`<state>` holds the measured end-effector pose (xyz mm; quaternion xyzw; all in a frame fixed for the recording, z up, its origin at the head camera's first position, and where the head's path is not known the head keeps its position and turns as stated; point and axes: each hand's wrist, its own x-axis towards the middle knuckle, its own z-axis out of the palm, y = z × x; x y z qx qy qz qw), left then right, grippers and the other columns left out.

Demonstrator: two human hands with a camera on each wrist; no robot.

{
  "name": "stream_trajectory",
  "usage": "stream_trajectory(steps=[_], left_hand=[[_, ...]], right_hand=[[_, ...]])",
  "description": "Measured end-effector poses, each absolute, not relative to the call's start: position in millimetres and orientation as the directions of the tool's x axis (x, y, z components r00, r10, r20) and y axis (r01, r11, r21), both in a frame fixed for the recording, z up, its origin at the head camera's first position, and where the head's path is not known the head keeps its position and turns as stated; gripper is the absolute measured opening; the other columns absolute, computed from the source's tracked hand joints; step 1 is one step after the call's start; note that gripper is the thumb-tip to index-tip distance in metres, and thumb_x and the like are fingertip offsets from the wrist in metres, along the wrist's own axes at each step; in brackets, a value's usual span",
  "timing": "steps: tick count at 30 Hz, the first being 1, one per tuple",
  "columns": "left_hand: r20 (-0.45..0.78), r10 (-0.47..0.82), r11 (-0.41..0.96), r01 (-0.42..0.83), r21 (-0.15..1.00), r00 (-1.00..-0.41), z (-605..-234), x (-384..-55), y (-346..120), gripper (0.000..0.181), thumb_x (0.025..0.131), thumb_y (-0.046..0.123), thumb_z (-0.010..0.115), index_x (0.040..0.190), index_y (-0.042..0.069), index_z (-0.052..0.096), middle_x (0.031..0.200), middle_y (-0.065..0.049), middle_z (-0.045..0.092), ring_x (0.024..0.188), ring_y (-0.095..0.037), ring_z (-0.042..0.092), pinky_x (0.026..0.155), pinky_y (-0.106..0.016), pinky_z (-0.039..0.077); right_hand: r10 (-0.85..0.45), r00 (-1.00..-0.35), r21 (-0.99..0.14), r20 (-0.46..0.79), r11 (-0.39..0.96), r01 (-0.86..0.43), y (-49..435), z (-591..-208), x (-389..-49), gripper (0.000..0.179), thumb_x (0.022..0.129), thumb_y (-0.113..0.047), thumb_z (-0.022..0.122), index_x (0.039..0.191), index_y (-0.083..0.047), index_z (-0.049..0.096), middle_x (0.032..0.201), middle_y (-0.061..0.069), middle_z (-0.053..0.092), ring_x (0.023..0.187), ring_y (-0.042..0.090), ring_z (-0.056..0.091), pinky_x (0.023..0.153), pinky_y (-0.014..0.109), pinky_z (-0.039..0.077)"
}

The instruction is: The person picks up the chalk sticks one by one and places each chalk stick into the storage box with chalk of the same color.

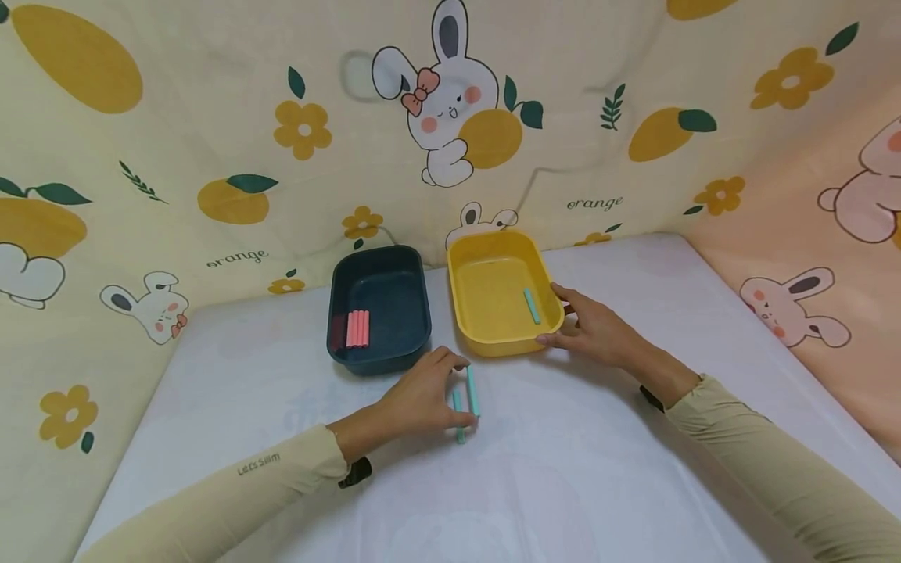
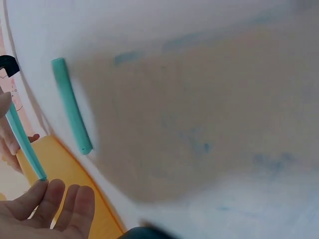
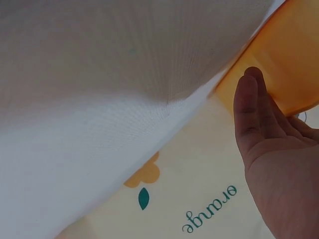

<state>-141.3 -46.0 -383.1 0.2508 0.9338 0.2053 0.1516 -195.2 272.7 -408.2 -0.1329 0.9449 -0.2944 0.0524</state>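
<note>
Stick (image 1: 473, 392), pinched by its ends in left hand (image 1: 421, 400), before yellow bin (image 1: 493, 301). Right hand (image 1: 597, 327), fingers fairly straight, against its right side, seemingly steadying it.

Both arms on my feed wear long pale beige sleeves, same colour each side. Left sleeve (image 1: 232, 500): close-fitting, small dark lettering (image 1: 259, 464) along the forearm, I read it as "LetsSlim", light wrinkles toward the cuff. Right sleeve (image 1: 774, 461): same cloth look, more creased and bunched near its cuff, runs out of my head view at lower right. Small black block (image 1: 355, 473) at the left wrist, beside the cuff; second black piece (image 1: 651, 397) under the right wrist, partly hidden from me. Left hand (image 1: 422, 395) and right hand (image 1: 597, 330) bare; joint creases on the right fingers (image 3: 246, 107) up close.
</note>
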Motion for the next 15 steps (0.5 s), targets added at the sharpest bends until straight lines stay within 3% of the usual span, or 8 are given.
stream_trajectory(steps=[15], left_hand=[[-0.050,0.554,0.712,0.441,0.546,-0.831,-359.0,-149.6,-47.6,0.074,0.072,0.040,0.088,0.131,0.011,0.057,0.124,-0.009,0.058,0.117,-0.027,0.055,0.096,-0.040,0.053]], right_hand=[[-0.273,-0.961,-0.577,-0.040,0.792,-0.201,273.2,-408.5,-196.3,0.109,0.079,-0.072,0.067,0.161,-0.022,0.015,0.145,0.010,0.050,0.126,0.029,0.052,0.101,0.054,0.047]])
